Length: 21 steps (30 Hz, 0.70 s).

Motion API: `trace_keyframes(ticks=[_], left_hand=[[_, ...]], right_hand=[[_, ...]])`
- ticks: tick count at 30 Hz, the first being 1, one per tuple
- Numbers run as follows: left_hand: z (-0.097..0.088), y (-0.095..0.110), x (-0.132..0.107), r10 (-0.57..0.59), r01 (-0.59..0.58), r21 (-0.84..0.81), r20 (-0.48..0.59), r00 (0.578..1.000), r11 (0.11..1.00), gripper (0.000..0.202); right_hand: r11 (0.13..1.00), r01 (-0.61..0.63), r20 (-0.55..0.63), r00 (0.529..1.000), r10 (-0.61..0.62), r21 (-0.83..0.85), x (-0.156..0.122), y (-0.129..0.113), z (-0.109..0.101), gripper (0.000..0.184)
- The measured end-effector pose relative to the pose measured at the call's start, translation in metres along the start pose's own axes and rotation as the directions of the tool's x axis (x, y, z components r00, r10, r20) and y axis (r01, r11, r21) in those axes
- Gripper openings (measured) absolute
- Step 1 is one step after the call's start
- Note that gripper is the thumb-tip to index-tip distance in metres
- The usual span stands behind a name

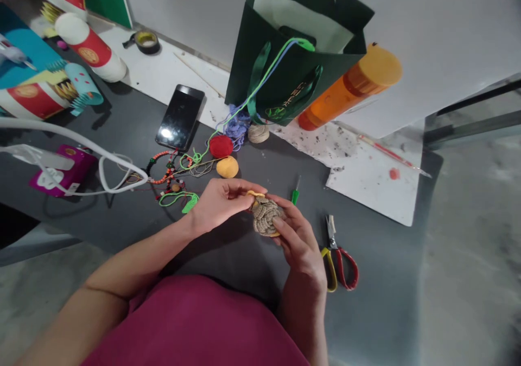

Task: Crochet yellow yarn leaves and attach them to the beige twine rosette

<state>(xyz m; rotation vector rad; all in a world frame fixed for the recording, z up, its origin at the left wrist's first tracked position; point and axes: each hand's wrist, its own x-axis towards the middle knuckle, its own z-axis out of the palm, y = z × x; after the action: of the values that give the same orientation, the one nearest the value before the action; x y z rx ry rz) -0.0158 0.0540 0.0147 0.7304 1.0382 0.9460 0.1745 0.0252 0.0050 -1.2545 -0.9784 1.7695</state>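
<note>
Both my hands meet over the dark grey mat [244,257], holding a small ball wound with beige jute cord [266,217]; a yellow core shows at its top and bottom. My left hand [222,200] pinches the ball's upper edge with curled fingers. My right hand [299,238] cups it from the right, thumb pressed on the cord. A green-handled tool [295,194] lies just beyond my right hand. Scissors with one yellow and one red handle [340,257] lie to the right of my right wrist.
Behind my hands lie a yellow ball [227,166], a red yarn ball [221,146], a jute spool [259,133], bead strings [165,173] and a phone [180,117]. A dark green paper bag [293,46] and orange bottle [350,87] stand behind. A white cable [81,143] crosses the left side.
</note>
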Motion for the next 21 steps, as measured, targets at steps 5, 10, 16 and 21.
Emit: trace_keyframes(ticks=[5, 10, 16, 21], left_hand=[[0.0015, 0.0020, -0.0020, 0.089, -0.084, 0.163, -0.025, 0.996, 0.983, 0.021], [-0.0006, 0.0060, -0.0029, 0.074, -0.100, 0.265, 0.109, 0.991, 0.959, 0.029], [-0.0004, 0.0047, -0.0043, 0.102, -0.123, 0.319, 0.084, 0.991, 0.940, 0.021], [0.0020, 0.0021, -0.0031, 0.070, -0.075, 0.233, 0.030, 0.997, 0.970, 0.017]], right_hand=[[0.998, -0.016, 0.024, 1.000, 0.017, -0.059, 0.0009, 0.0002, -0.0036, 0.042], [0.998, -0.034, 0.027, 0.999, 0.035, -0.048, 0.0007, 0.0004, -0.0062, 0.042], [0.999, -0.021, 0.027, 0.999, 0.022, -0.048, 0.0009, -0.0029, -0.0058, 0.041], [0.998, -0.018, 0.041, 0.999, 0.020, -0.062, 0.0007, -0.0015, -0.0084, 0.041]])
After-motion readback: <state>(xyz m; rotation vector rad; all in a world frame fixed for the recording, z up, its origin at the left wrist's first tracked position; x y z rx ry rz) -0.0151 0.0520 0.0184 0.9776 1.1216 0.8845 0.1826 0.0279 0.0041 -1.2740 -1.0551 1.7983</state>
